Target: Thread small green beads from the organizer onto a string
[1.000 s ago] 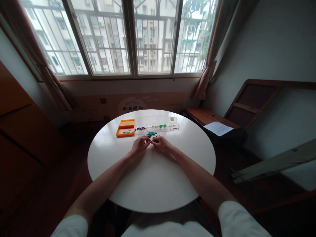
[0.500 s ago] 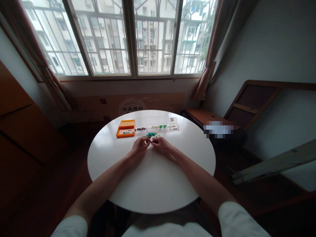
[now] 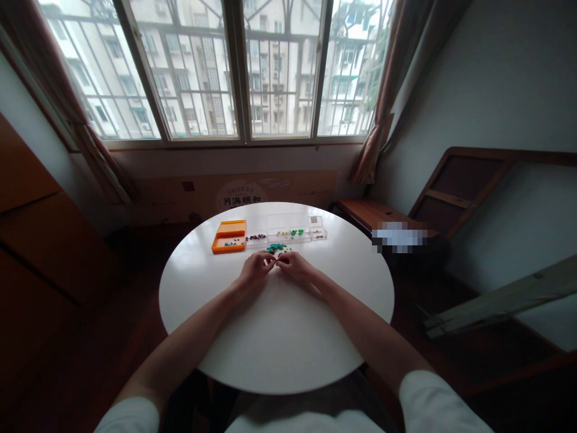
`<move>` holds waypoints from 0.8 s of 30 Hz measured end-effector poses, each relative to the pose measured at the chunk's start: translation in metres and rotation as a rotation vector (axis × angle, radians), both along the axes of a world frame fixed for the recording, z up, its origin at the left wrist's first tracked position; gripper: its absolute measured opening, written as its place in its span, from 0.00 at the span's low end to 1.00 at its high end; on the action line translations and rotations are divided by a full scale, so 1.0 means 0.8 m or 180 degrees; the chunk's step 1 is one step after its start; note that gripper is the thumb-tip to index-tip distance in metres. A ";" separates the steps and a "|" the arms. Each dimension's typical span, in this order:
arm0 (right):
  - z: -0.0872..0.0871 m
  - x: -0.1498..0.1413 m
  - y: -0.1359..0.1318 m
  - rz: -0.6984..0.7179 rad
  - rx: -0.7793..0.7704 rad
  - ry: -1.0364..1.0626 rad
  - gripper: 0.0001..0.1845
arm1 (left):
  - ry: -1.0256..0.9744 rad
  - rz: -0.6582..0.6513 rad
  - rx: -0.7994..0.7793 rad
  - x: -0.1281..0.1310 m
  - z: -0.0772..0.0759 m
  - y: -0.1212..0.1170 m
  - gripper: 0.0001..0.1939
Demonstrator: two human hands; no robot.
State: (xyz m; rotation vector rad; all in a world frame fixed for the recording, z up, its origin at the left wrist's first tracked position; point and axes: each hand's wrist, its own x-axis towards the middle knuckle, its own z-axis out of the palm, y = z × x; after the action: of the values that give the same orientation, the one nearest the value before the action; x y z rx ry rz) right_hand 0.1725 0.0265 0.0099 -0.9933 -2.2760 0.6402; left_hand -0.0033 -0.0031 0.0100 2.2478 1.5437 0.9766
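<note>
My left hand (image 3: 258,265) and my right hand (image 3: 294,264) meet over the middle of the table, fingertips pinched close together. Whatever lies between them is too small to make out. Just beyond the fingers is a pile of small blue, green and dark pieces (image 3: 276,248). Behind it to the left stands an orange box (image 3: 229,248), open, with a few blue and dark pieces inside. Clear plastic boxes (image 3: 277,239) beside it hold dark (image 3: 258,237), cream (image 3: 282,233) and green pieces (image 3: 296,233). A smaller clear box (image 3: 318,235) at the right end has little bits in it.
The round white table (image 3: 288,337) fills the middle of the view. At the right is a wooden bench (image 3: 365,215) with a pixelated pale patch on it. A wooden plank (image 3: 505,300) slants nearby. Beyond the table a printed carton (image 3: 297,186) lies below the window.
Both hands stay in the same place, fingertips together. The view has shifted very slightly. The pale sheet on the bench, sharp at first, now appears pixelated.
</note>
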 end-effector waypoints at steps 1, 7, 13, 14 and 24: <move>0.000 0.000 0.000 0.0000 0.0005 -0.0002 0.10 | -0.0003 0.0011 0.0011 0.000 0.000 0.000 0.10; -0.002 0.001 0.002 -0.0016 0.0005 0.0030 0.11 | -0.0011 -0.0017 0.0083 -0.001 -0.001 0.001 0.10; -0.003 0.002 0.002 0.0029 0.0021 0.0134 0.10 | 0.0035 0.0025 0.0087 0.000 0.000 0.000 0.10; -0.003 0.002 0.002 0.0033 0.0023 0.0136 0.10 | 0.0043 0.0033 0.0077 0.000 0.000 -0.001 0.10; -0.003 0.001 0.002 -0.0004 -0.0029 0.0113 0.10 | 0.0027 -0.0011 0.0054 -0.002 0.001 -0.001 0.08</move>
State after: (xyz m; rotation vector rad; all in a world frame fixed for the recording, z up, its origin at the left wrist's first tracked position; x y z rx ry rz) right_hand 0.1730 0.0280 0.0073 -0.9800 -2.2432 0.6633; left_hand -0.0052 -0.0042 0.0106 2.2681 1.5401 0.9842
